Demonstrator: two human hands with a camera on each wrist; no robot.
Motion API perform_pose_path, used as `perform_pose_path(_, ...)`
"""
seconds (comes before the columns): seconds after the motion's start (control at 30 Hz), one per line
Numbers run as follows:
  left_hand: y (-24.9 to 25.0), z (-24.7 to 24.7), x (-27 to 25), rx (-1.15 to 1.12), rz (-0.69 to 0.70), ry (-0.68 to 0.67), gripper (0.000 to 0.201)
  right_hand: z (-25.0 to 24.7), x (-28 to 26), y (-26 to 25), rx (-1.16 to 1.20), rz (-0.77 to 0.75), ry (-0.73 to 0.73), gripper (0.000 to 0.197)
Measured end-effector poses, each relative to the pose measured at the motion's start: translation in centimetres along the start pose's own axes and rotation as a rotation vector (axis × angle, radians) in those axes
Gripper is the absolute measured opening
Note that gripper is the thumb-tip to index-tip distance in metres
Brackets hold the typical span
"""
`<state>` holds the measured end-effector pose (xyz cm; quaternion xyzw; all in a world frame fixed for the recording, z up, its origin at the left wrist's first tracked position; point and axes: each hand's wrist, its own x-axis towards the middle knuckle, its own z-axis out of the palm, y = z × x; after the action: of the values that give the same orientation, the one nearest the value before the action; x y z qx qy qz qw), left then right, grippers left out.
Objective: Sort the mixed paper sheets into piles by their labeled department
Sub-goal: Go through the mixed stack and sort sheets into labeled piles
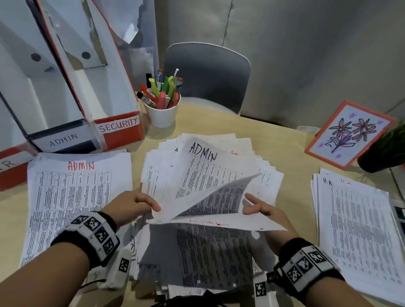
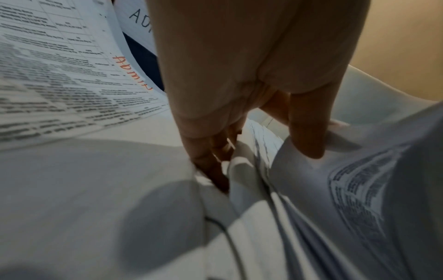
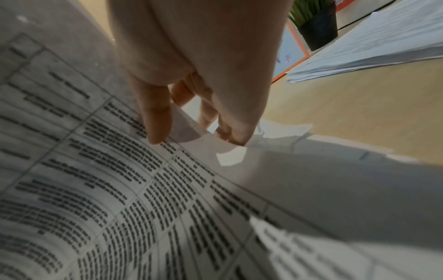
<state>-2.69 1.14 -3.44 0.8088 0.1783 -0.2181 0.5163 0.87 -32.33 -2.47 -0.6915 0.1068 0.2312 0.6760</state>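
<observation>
Both hands are busy at the mixed pile [image 1: 200, 251] in the middle of the table [image 1: 273, 141]. Left hand [image 1: 135, 202] pinches the near left corner of a sheet marked ADMIN [image 1: 201, 176], thumb on top, and lifts it up off the pile. Right hand [image 1: 264, 209] is at the other side with its fingers mostly spread; in the right wrist view it seems to nip the edge of a curled sheet [image 3: 187, 128], but that view is blurry, so I can't be sure.

Step in hand, I think: pick one sheet, read its label, send it to its pile. ADMIN pile [image 1: 74, 204] lies just to the left, w/ ADMIN in red on top. H.R. pile [image 1: 361, 234] lies well apart on the right.

Next move needs the ADMIN sheet pulled free alone, w/o dragging the sheet under it, then carried left and laid flat on the ADMIN pile. Thin paper sticks, so the right hand should hold the rest down.
</observation>
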Motion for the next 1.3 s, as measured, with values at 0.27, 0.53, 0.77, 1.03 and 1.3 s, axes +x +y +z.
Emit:
perform_pose_path(0.27, 0.1, -0.1, -0.4, 0.031, 0.045, -0.040, 0.041, 1.0, 0.4, -0.8, 0.038, 0.032, -0.001, 0.033)
perform_pose_path(0.53, 0.5, 0.2, -0.5, -0.033, 0.022, -0.036, 0.022, 1.9, 0.6, -1.6, 0.008, 0.079, 0.005, 0.032)
perform_pose_path(0.77, -1.8, 1.0, 2.1, -0.001, 0.174, 0.223, 0.086, 2.9, 1.0, -1.5, -0.041, 0.060, 0.185, 0.029)
perform_pose_path(1.03, 6.2, 2.3, -2.5, -0.164, 0.320, 0.156, 0.021, 3.5, -0.4, -4.6, 0.011, -0.055, 0.161, 0.024)
perform_pose_path(1.3, 10.8, 1.8, -4.6, -0.376, 0.584, 0.382, 0.030, 5.2, -4.0, -9.5, -0.019, -0.549, 0.146, 0.032)
